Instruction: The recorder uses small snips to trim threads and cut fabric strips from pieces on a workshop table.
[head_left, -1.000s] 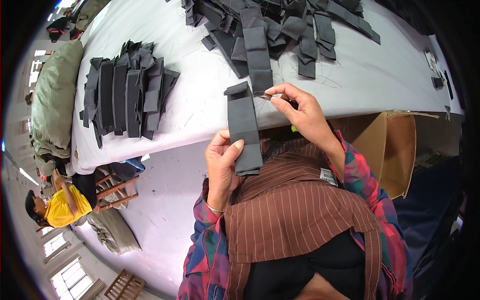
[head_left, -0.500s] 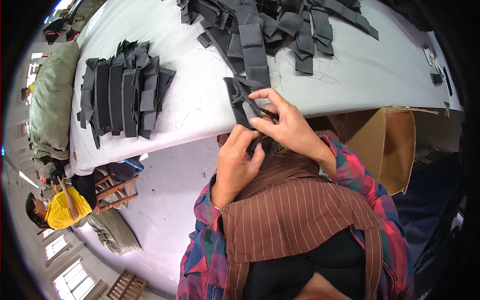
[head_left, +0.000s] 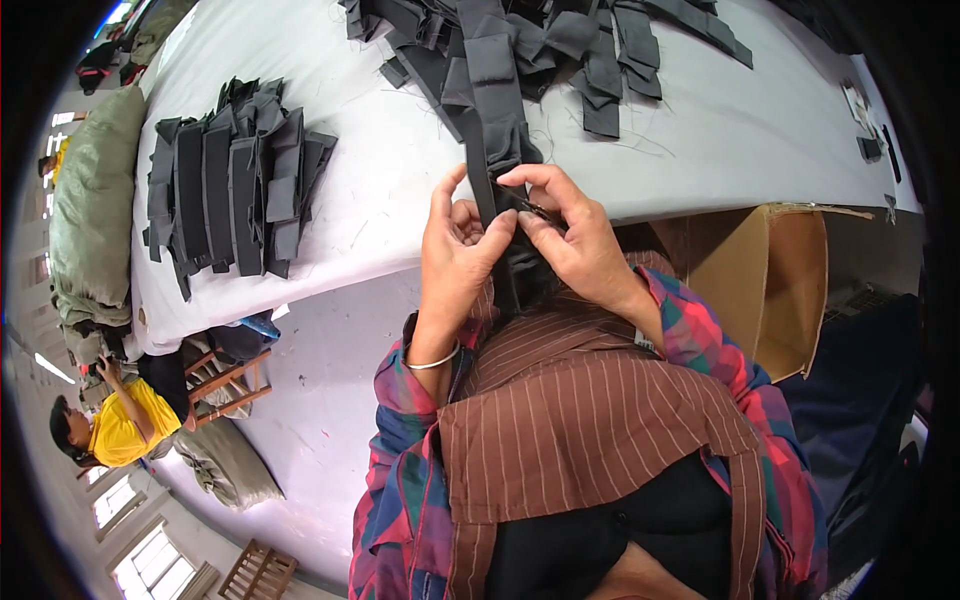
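From afar I see the bare left hand pinching a folded dark-grey fabric strip just twelve o'clock of centre, bare right hand touching it and gripping a slim dark tool, rectangular dark-grey fabric stack at ten o'clock

- The held strip is dark grey, nearly black fabric, long and narrow, with straight sides.
- It is gripped partway along and tilts slightly, its narrow side showing along the left; its exact folds are hard to make out.
- It crosses the middle of the table's near edge, its upper part over the tabletop.
- A small, slim dark tool lies just beside the strip's right side, mostly hidden, its kind unclear.
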